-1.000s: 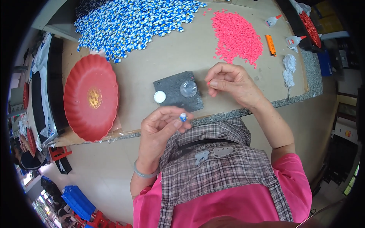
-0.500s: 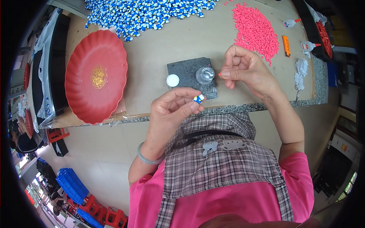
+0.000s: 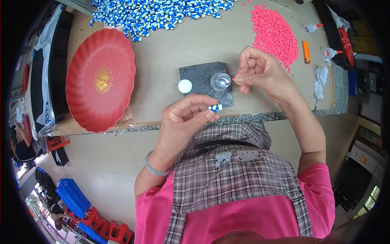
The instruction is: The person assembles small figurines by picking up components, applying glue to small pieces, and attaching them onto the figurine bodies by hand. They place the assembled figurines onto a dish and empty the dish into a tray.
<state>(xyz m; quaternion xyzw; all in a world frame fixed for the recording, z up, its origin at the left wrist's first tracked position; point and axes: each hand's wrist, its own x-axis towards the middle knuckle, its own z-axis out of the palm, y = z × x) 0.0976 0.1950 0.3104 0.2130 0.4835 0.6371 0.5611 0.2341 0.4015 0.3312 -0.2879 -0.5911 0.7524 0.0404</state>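
Observation:
Pinched between thumb and fingers of my left hand [image 3: 189, 113] is a small blue, white and yellow piece [image 3: 215, 107], its white end pointing right. My right hand [image 3: 260, 73] is closed, with a tiny pink-red piece [image 3: 233, 79] at its fingertips, close beside a clear plastic cup [image 3: 220, 82]. That cup stands on a dark grey mat [image 3: 197, 72], and a round white lid or dish [image 3: 185, 86] sits at the mat's left edge. Beyond lie a heap of like blue-and-white pieces [image 3: 154, 16] and a pile of small pink pieces [image 3: 275, 36].
A large red scalloped tray [image 3: 118, 81] lies on the left. To the right are an orange box-like item [image 3: 306, 52], two small glue bottles [image 3: 312, 28] and crumpled white tissue [image 3: 321, 81]. The granite table edge [image 3: 260, 117] runs before me. Blue crates [image 3: 73, 197] and red stools [image 3: 97, 221] stand behind.
The blue-and-white piece has turned in my left fingers, so its white end now points right. My right fingertips have moved slightly left, nearer the clear cup.

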